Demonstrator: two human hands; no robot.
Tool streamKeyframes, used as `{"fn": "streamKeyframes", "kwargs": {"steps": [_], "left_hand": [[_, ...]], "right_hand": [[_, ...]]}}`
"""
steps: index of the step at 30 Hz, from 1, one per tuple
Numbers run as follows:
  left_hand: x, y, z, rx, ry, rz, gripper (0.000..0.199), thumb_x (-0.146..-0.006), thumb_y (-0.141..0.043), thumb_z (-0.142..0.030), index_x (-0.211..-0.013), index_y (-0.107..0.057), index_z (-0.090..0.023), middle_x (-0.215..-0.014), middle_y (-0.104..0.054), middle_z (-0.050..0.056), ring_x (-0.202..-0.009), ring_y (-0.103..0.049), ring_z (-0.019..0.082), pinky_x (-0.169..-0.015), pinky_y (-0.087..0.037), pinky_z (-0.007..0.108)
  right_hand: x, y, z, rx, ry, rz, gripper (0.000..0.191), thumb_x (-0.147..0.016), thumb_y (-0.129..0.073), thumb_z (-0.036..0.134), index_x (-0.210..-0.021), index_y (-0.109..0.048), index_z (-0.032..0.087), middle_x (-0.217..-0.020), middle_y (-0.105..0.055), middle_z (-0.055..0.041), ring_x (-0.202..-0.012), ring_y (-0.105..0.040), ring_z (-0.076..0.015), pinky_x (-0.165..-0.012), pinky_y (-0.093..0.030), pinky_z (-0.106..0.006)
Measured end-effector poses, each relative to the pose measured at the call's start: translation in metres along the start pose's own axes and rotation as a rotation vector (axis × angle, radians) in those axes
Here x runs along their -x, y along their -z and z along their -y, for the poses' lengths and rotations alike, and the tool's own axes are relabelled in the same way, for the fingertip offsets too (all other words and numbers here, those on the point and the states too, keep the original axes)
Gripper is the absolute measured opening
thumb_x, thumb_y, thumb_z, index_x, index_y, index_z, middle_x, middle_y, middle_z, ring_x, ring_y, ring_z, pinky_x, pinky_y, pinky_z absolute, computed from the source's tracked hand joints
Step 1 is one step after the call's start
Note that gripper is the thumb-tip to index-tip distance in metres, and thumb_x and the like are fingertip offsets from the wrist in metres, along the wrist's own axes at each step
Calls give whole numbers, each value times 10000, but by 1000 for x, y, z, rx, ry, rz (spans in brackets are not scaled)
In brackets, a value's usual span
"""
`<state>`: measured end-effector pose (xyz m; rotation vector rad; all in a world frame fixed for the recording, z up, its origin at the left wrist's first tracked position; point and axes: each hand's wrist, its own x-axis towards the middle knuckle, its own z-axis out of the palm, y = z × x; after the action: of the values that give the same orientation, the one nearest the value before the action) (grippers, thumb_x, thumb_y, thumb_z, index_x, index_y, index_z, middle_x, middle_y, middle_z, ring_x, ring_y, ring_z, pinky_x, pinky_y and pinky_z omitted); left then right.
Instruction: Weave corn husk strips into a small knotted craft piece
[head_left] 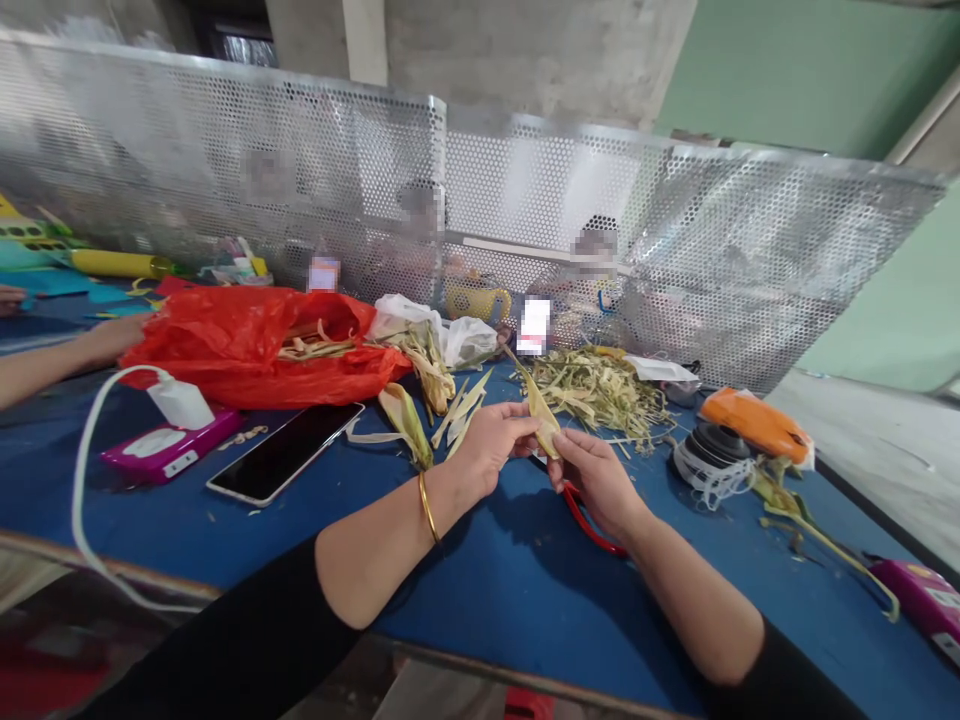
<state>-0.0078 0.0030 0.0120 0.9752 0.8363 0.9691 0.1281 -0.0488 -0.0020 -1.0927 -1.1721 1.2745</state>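
Note:
A pale yellow-green corn husk is pinched between my two hands above the blue table. My left hand grips it from the left, with a gold bangle round the wrist. My right hand holds its lower end from the right. Red-handled scissors lie under and beside my right hand, their blades mostly hidden. Just left of my left hand rest several loose husks. Behind the hands spreads a heap of shredded husk strips.
A red plastic bag of husks lies left, with another person's arm beside it. Nearby are a phone, a purple power strip and a white charger. Right are a black spool and orange packet. A perforated metal screen stands behind.

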Motion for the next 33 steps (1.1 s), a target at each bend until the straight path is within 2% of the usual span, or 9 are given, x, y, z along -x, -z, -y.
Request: {"fn": "streamKeyframes", "kwargs": {"steps": [5, 8, 10, 16, 20, 23, 26, 29, 33], "left_hand": [[-5, 4, 4, 52, -52, 214, 266, -750, -712, -395, -817, -694, -138, -811, -687, 60, -713, -614, 128, -681, -459, 242], [-7, 4, 3, 103, -48, 418, 305, -733, -743, -374, -945, -696, -160, -938, -694, 74, -818, -633, 151, -767, -479, 269], [-10, 1, 3, 127, -35, 473, 350, -689, -783, -307, -994, -687, -165, -921, -693, 64, -805, -634, 148, -765, -484, 271], [-19, -4, 5, 101, -63, 374, 289, -609, -824, -287, -771, -656, -118, -679, -623, 4, -596, -572, 103, -676, -482, 272], [-23, -1, -1, 17, -81, 279, 330, -581, -835, -299, -790, -656, -116, -771, -658, 30, -692, -613, 135, -710, -499, 292], [-25, 2, -5, -91, -86, 236, 323, -604, -822, -309, -804, -648, -124, -793, -667, 32, -701, -619, 135, -707, -509, 297], [-25, 4, -5, -196, -121, 235, 318, -614, -818, -332, -769, -623, -135, -719, -647, 8, -638, -599, 120, -649, -506, 275], [-24, 6, -4, -240, -139, 230, 326, -625, -812, -362, -765, -619, -140, -686, -637, 2, -611, -581, 113, -593, -489, 246], [-19, 7, 0, -218, 7, 330, 348, -573, -846, -305, -793, -647, -124, -746, -671, 35, -643, -605, 116, -605, -485, 234]], "right_hand": [[0, 0, 3, -112, -27, -4, 306, -744, -698, 431, -621, -570, 182, -439, -478, 43, -423, -415, -91, -481, -340, -240], [2, -2, 6, -227, -60, 24, 275, -741, -672, 354, -589, -508, 194, -415, -365, 75, -405, -344, -79, -478, -319, -236], [3, -2, 6, -260, -81, 49, 293, -741, -657, 339, -568, -468, 197, -422, -326, 83, -406, -313, -73, -481, -314, -235], [0, 0, 3, -119, -28, -17, 297, -728, -678, 412, -608, -538, 179, -458, -408, 67, -436, -375, -79, -498, -335, -242], [-3, 7, 6, -41, 78, -148, 279, -695, -714, 428, -687, -639, 159, -649, -627, -7, -593, -560, -122, -619, -420, -262], [-5, 13, 8, -146, 15, -115, 300, -683, -733, 438, -764, -668, 156, -714, -674, -28, -655, -617, -145, -644, -437, -270], [-8, 16, 5, -143, -63, -52, 311, -632, -800, 403, -722, -638, 152, -648, -653, -11, -613, -610, -130, -602, -417, -251], [-9, 15, -1, -53, -44, -65, 346, -634, -801, 437, -665, -605, 153, -565, -609, 13, -564, -571, -115, -591, -403, -250], [-6, 14, -5, 49, 48, -180, 342, -663, -779, 456, -677, -616, 156, -582, -608, 22, -573, -546, -108, -601, -409, -251]]}}
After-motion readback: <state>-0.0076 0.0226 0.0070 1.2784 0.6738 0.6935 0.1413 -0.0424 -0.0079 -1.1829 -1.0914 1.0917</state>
